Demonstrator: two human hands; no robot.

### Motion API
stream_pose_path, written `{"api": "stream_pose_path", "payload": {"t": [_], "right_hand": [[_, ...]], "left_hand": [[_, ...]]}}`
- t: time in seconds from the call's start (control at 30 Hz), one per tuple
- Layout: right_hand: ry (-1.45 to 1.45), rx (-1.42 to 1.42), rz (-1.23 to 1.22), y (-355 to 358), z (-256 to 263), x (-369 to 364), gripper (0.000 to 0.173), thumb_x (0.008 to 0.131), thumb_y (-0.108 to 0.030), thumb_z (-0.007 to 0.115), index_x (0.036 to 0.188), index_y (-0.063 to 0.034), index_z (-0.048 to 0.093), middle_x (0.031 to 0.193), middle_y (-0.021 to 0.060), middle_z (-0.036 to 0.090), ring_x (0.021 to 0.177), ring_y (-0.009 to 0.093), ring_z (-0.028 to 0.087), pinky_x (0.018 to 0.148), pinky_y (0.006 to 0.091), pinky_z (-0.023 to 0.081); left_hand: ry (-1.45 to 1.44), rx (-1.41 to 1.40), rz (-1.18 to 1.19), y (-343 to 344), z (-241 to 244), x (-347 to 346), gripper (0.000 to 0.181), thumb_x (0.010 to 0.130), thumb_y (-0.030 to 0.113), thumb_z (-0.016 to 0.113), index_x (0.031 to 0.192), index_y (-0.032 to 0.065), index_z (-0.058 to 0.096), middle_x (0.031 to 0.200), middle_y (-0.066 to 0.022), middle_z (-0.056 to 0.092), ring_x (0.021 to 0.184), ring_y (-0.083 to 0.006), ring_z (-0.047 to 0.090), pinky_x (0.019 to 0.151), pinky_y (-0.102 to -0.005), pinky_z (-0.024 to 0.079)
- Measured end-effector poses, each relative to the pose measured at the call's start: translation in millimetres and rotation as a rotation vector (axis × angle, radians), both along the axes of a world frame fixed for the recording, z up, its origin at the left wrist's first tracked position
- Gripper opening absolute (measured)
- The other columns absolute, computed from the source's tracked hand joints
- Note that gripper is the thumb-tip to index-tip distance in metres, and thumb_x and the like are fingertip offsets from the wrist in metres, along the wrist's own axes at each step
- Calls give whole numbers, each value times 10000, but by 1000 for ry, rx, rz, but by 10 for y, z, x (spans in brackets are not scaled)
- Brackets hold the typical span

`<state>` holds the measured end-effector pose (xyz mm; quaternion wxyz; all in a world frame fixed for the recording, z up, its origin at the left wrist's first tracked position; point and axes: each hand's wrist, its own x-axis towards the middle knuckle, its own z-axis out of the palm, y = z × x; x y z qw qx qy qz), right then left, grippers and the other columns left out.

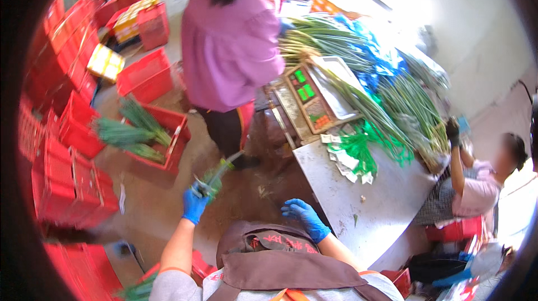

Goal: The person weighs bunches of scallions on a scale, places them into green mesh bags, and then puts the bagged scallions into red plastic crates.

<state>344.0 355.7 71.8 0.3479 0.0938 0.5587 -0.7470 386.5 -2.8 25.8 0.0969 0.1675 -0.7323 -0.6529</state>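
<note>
My left hand, in a blue glove, grips a long, narrow green-and-grey item. It points away from me with a pale far end, and motion blur hides what exactly it is. My right hand, also blue-gloved, hangs beside the edge of the metal table with its fingers apart and nothing in them. Ahead on the left, bunches of scallions lie in a red plastic crate, their green tops over its side. Green mesh bags with white tags lie on the table.
A person in a purple top stands ahead at heaped scallions. Near them is a framed scale with a lit display. Another person sits right of the table. Stacked red crates line the left.
</note>
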Motion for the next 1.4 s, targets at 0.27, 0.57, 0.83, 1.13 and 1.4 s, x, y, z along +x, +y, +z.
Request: {"api": "stream_pose_path", "payload": {"t": [0.27, 0.57, 0.83, 1.13, 1.4], "right_hand": [[470, 230, 247, 60, -523, -23, 707, 802, -182, 649, 1363, -43, 243, 1326, 132, 358, 1228, 221, 342, 1020, 343, 284], [1489, 645, 388, -503, -171, -479, 680, 786, -164, 651, 1339, -13, 285, 1325, 136, 375, 1212, 238, 378, 1022, 349, 292], [501, 3, -3, -263, 595, -473, 424, 761, -82, 668, 1155, -25, 522, 1051, 16, 558, 933, 113, 515, 820, 264, 432], [282, -428, -245, -362, 1147, -356, 456, 760, -127, 662, 1169, -54, 476, 1039, 52, 556, 955, 169, 535, 860, 319, 424], [771, -521, -606, 746, 1582, -892, 287, 852, -155, 554, 1109, -41, 499, 747, 10, 454, 708, 138, 482, 754, 327, 440]], "left_hand": [[167, -239, -299, 784, 552, -392, 191, 687, 33, 673, 862, 45, 598, 734, -51, 608, 670, -82, 527, 625, -276, 460], [434, -271, -390, 1675, 1221, -518, 318, 708, 143, 723, 978, 40, 590, 780, -92, 615, 664, -118, 553, 637, -265, 464], [525, 452, -360, 1308, 2032, -617, 506, 758, 160, 695, 1189, 52, 454, 965, -16, 520, 893, -117, 516, 797, -248, 422], [110, -85, -629, 1669, 12, -426, 779, 600, 240, 795, 1253, 64, 406, 1168, -116, 534, 1075, -209, 517, 923, -338, 400], [-106, -160, -830, 1487, -120, -397, 577, 634, 176, 780, 1133, 63, 514, 1016, -74, 613, 930, -117, 549, 840, -299, 444]]}}
